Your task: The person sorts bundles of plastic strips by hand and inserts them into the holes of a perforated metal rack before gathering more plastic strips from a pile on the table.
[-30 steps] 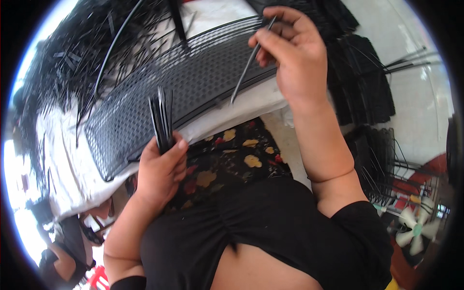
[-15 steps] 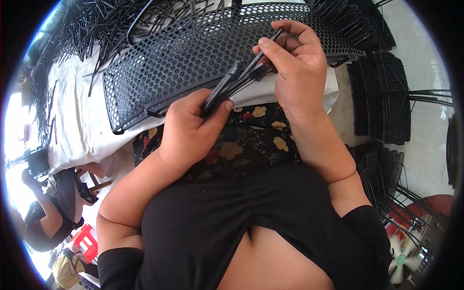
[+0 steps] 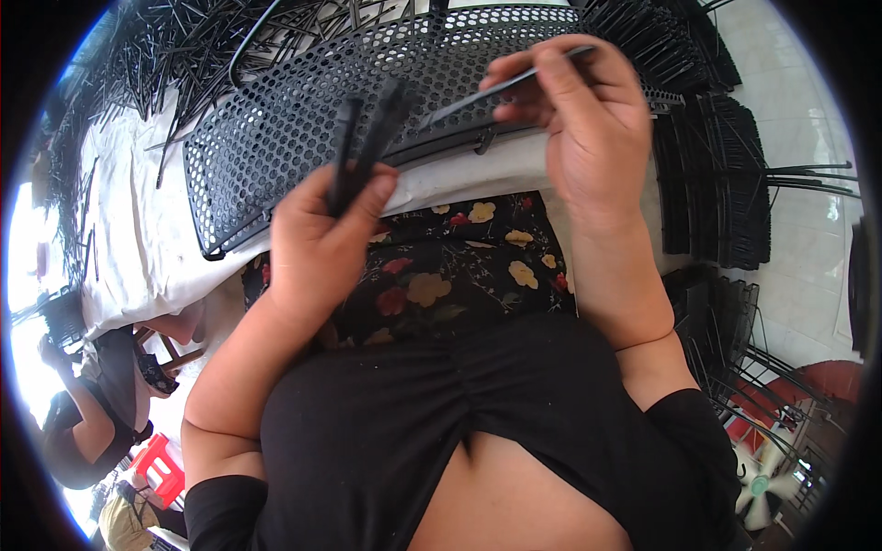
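My left hand [image 3: 326, 216] is closed round a bundle of thin black sticks [image 3: 360, 142], which fan upward over the near edge of a black perforated metal panel [image 3: 294, 119]. Between the thumb and fingers of my right hand [image 3: 588, 119] is a single slim black stick [image 3: 496, 89], its pale tip pointing left toward the bundle. The stick and the bundle are apart. Motion blurs the upper ends of the bundle, so I cannot make out what exactly the sticks are.
Loose black sticks [image 3: 197, 55] lie heaped at the far left on a white cloth [image 3: 129, 248]. Stacked black parts [image 3: 712, 179] stand on the right, long rods jutting out. A fan [image 3: 759, 485] sits lower right. At lower left are another person [image 3: 92, 413] and a red stool [image 3: 161, 468].
My hands have drawn apart: the left moved left with the bundle, the right moved right with the single stick. That stick now lies clear of the bundle.
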Demonstrator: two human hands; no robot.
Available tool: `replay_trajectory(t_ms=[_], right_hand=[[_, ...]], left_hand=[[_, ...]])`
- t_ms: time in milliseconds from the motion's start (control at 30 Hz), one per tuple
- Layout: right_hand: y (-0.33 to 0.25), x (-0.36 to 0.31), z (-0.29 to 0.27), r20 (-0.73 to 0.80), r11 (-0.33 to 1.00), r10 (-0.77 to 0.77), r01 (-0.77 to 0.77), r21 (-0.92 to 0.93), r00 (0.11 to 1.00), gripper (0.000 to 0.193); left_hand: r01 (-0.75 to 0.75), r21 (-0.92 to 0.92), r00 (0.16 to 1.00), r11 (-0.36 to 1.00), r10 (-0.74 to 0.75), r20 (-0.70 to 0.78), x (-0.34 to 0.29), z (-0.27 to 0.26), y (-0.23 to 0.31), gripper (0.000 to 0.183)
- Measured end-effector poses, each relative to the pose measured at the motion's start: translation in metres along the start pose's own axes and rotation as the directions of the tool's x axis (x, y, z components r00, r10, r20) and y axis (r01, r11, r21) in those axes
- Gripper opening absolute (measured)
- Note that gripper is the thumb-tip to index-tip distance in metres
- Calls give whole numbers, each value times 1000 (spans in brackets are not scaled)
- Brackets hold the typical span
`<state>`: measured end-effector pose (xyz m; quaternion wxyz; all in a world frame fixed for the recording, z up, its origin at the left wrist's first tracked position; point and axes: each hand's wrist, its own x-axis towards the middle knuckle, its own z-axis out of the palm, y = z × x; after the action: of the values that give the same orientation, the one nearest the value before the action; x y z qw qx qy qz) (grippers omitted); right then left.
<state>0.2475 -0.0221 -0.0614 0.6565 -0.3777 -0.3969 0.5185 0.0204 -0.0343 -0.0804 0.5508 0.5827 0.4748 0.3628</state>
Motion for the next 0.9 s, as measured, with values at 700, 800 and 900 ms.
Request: replay_trajectory(t_ms=[700,800,900], right_hand=[[13,6,-20,260,588,-622,660,-468,739,13],[10,13,-23,309,534,-621,678,-505,720,13],[6,21,-15,269,554,-651,686,-472,710,12]], left_hand=[[-349,190,817,918,397,-418,32,-52,-15,9],[-371,256,818,893,445,-365,32,-54,-17,10],[-344,269,831,900,425,-360,33,-52,-17,12]])
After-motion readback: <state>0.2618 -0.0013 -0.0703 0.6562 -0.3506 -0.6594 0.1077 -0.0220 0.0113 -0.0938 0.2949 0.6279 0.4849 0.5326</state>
